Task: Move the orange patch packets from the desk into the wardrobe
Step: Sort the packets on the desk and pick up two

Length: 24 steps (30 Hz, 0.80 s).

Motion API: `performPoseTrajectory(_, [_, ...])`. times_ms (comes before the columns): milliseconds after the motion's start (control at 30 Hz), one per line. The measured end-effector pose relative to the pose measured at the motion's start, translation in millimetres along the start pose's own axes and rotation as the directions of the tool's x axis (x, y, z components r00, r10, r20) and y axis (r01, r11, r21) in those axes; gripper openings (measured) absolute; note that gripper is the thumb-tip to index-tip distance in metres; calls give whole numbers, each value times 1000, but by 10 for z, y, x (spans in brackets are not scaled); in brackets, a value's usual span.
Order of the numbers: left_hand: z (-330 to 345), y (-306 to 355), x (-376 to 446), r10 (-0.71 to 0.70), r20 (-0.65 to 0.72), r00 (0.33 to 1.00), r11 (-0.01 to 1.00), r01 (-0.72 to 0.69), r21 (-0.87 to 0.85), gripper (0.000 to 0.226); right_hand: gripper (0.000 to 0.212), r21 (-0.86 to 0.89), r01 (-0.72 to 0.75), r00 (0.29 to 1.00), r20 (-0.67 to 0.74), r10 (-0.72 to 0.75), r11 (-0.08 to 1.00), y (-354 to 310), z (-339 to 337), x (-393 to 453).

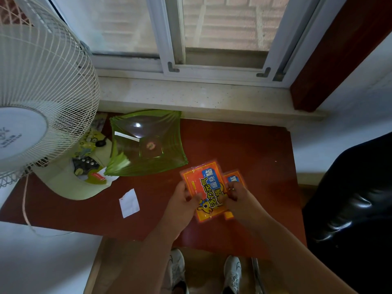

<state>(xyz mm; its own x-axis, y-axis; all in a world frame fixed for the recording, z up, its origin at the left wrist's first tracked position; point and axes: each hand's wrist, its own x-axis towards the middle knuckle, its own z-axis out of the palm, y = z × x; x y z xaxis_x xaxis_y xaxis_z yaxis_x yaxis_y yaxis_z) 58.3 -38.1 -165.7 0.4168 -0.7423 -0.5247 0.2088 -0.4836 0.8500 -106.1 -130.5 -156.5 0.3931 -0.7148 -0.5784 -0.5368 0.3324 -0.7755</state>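
An orange patch packet (206,187) with blue and yellow print is held over the red-brown desk (254,149), near its front edge. My left hand (183,200) grips its left edge. My right hand (237,197), with a ring on one finger, pinches its right side. A second orange packet (234,176) pokes out from behind my right hand, under the first one; only its top corner and a bottom bit show. The wardrobe is not in view.
A green glass dish (148,143) sits behind the packets. A white desk fan (42,98) stands at the left, its cord trailing off the front edge. A white paper scrap (129,203) lies front left. A black chair (350,209) is at the right; window sill (201,96) behind.
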Motion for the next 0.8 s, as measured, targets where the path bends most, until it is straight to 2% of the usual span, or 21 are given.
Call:
performPoseTrajectory(33, [-20, 2, 1, 13, -11, 1000, 1000, -13, 3, 33, 9, -45, 18, 1000, -21, -19, 999, -16, -9, 22])
performPoseTrajectory(67, [-44, 5, -1, 29, -23, 999, 999, -29, 14, 32, 15, -126, 20, 998, -63, -28, 992, -19, -24, 55])
performPoseTrajectory(100, [-71, 22, -6, 48, -31, 998, 998, -47, 32, 30, 26, -246, 8, 994, -107, -35, 969, -22, -47, 89])
performPoseTrajectory(167, [-127, 71, -25, 79, -40, 996, 995, -76, 61, 29, 43, -535, -76, 980, -195, -35, 841, 19, -73, 162])
performPoseTrajectory(233, [-178, 130, -56, 87, -67, 994, 994, -82, 74, 30, 64, -619, -173, 972, -233, 31, 766, 90, -59, 222])
performPoseTrajectory(300, [-233, 184, -97, 87, -90, 992, 994, -81, 71, 33, 81, -623, -217, 968, -235, 85, 752, 170, -6, 244])
performPoseTrajectory(400, [-312, 242, -152, 89, -107, 990, 995, -84, 48, 34, 95, -670, -231, 957, -287, 41, 706, 308, 46, 267])
performPoseTrajectory(567, [-412, 357, -275, 124, -148, 981, 991, -116, 62, 36, 115, -518, -339, 913, -384, 141, 785, 340, 12, 369])
performPoseTrajectory(633, [-436, 377, -312, 121, -168, 978, 991, -109, 83, 40, 115, -466, -374, 900, -390, 193, 802, 354, -21, 398])
performPoseTrajectory(800, [-450, 404, -393, 118, -164, 979, 987, -98, 128, 41, 99, -294, -440, 861, -408, 305, 848, 379, -59, 393])
